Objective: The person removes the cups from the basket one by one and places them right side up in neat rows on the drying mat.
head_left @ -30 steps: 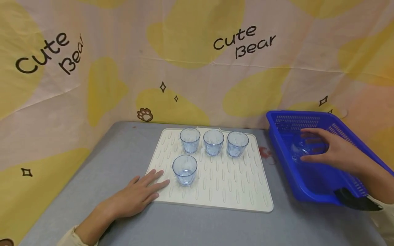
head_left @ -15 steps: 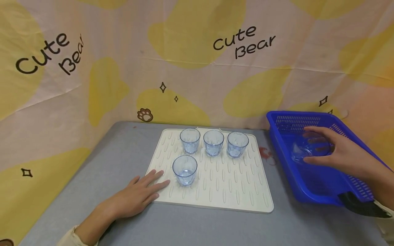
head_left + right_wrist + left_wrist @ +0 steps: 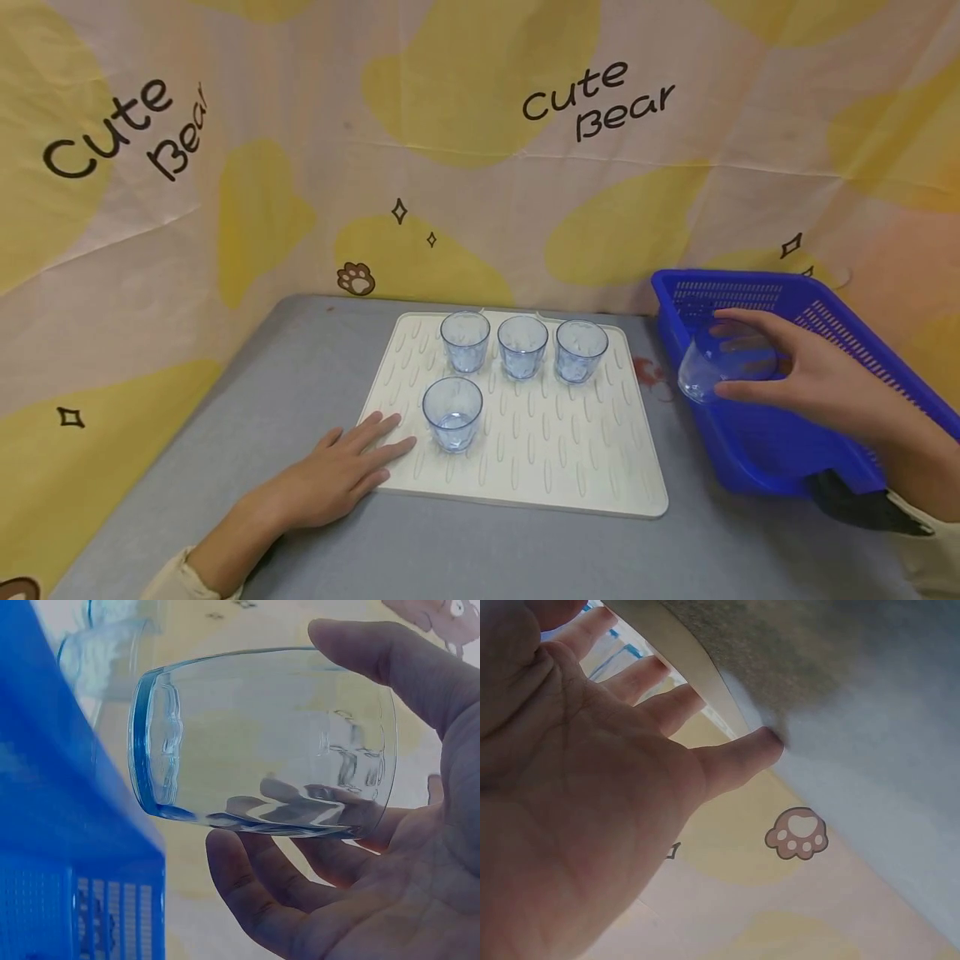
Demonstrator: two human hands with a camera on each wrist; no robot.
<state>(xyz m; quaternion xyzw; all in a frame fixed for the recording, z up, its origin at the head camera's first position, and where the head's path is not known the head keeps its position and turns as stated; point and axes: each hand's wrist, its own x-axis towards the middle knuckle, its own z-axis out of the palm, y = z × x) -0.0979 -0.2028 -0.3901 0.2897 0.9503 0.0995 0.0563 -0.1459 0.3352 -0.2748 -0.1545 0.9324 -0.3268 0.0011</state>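
Note:
My right hand (image 3: 817, 375) grips a clear bluish drinking glass (image 3: 255, 742) between thumb and fingers, tilted on its side. In the head view this glass is above the left rim of the blue plastic basket (image 3: 731, 462). My left hand (image 3: 341, 475) rests with spread fingers on the left edge of the white ridged drying mat (image 3: 570, 467). Just beyond its fingertips stands an upright glass (image 3: 452, 414). Three more upright glasses form a back row: a left one (image 3: 465, 342), a middle one (image 3: 522, 347) and a right one (image 3: 581, 352).
A grey table (image 3: 525, 554) carries the mat and, to its right, the basket. Patterned yellow and pink cloth (image 3: 450, 100) hangs behind and at the left. A reddish stain (image 3: 651, 373) marks the table between mat and basket.
My right hand has lifted the glass out of the basket's interior and moved it left to the rim. The left hand and the glasses on the mat stay in place.

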